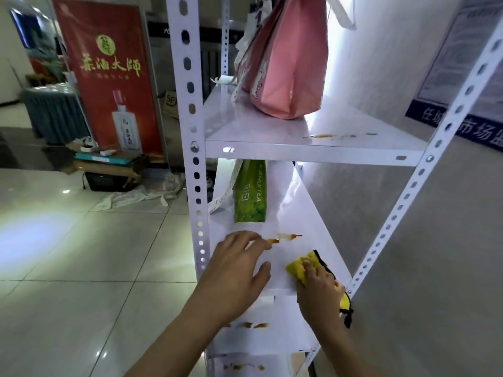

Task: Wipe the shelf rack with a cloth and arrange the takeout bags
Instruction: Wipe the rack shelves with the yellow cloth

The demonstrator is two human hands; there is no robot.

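A white metal shelf rack [313, 152] is standing against a grey wall. On its upper shelf a pink takeout bag [288, 63] is sitting upright, its print too blurred to read. On the shelf below, a green bag [250, 191] is standing upright, showing the letters "SHUI TEA" running down its side. Behind the rack, a red banner [109, 77] is displaying gold Chinese characters above a picture of a white bottle, and a brown box [170, 103] beside it is marked "SF".

The right hand [319, 292] is gripping a yellow cloth [300, 266] on the lower shelf, its curled fingers bunching the fabric, which is sticking out ahead of the fingertips. The left hand [236, 268] is resting flat just beside it, fingers spread, fingertips lying at an orange-brown stain [285, 237].
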